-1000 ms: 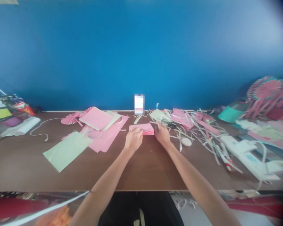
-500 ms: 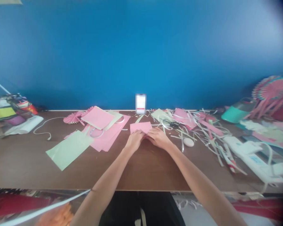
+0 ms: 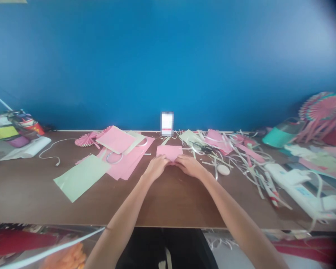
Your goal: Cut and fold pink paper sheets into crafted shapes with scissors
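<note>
A small sheet of pink paper (image 3: 170, 150) lies in front of me at the middle of the table. Its near edge is between my two hands, and the fingertips cover that edge. My left hand (image 3: 158, 164) grips the near left part with bent fingers. From the other side my right hand (image 3: 188, 164) grips the near right part, fingers bent in the same way. Whether the near edge is folded is hidden under the fingers. Beyond the paper, a phone-like bright screen (image 3: 167, 124) stands upright near the wall, partly blurred out.
Pink sheets (image 3: 128, 166), a green sheet (image 3: 82, 177) and a pleated pink fan (image 3: 86, 139) lie left on the brown table (image 3: 168, 203). On the right are tangled paper strips (image 3: 242, 158), a white oval object (image 3: 223, 170), a power strip (image 3: 299, 190) and a teal container (image 3: 278, 136).
The pink paper has shifted slightly right between my hands. My left hand has moved a little left, and the fingers of both hands sit slightly differently on the near edge.
</note>
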Action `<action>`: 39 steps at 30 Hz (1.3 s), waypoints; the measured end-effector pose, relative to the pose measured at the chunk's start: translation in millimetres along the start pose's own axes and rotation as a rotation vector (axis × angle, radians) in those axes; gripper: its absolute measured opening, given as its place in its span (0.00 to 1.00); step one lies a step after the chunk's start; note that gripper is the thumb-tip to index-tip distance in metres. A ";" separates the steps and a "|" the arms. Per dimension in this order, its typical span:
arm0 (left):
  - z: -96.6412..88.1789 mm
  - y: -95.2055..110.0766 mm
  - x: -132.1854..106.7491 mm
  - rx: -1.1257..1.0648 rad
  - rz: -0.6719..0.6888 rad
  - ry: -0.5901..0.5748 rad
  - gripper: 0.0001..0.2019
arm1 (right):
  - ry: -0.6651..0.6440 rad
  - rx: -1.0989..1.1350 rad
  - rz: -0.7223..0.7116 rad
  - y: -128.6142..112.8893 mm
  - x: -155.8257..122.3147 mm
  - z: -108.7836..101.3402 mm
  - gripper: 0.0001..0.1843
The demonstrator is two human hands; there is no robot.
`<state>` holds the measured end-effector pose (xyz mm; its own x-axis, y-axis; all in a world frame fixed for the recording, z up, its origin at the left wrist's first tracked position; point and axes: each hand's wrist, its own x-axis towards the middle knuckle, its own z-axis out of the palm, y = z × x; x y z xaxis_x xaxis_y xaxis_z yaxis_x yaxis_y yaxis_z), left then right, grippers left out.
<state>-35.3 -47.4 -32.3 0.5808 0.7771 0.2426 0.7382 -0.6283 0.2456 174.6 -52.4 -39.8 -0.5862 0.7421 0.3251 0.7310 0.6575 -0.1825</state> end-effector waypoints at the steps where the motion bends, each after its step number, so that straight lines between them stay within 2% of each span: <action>1: -0.1 -2.1 0.3 -0.002 -0.011 -0.002 0.16 | -0.005 -0.006 0.014 1.5 -0.5 -0.5 0.12; 5: -0.2 -11.5 0.7 -0.039 -0.069 0.016 0.11 | 0.013 -0.023 0.122 10.0 -1.8 0.0 0.12; 11: 2.6 -19.7 -0.2 -0.151 -0.129 0.041 0.08 | 0.027 0.173 0.268 20.9 -1.1 4.4 0.12; 15: 5.1 -22.7 0.8 -0.192 -0.120 0.060 0.08 | 0.026 0.293 0.349 23.7 -0.2 5.2 0.09; 20: 8.6 -27.7 2.4 -0.199 -0.086 0.079 0.09 | 0.032 0.334 0.389 25.6 0.0 5.8 0.08; 26: 6.9 -26.4 1.9 -0.055 -0.083 0.074 0.13 | 0.027 0.346 0.367 23.8 -0.1 4.7 0.08; 31: 7.4 -10.6 3.0 0.027 0.064 0.047 0.24 | 0.088 0.280 0.279 16.4 -1.1 1.4 0.06; 36: 11.8 -4.0 8.1 0.094 0.107 0.064 0.14 | 0.118 0.128 0.191 15.3 -2.2 0.0 0.06; 39: 9.5 -8.8 7.9 0.116 0.069 0.103 0.14 | 0.134 0.102 0.140 17.2 -2.7 -0.1 0.05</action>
<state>-34.0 -35.3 -41.4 0.5973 0.7210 0.3513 0.7361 -0.6667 0.1169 188.8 -43.1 -43.7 -0.4247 0.8077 0.4089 0.7589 0.5639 -0.3257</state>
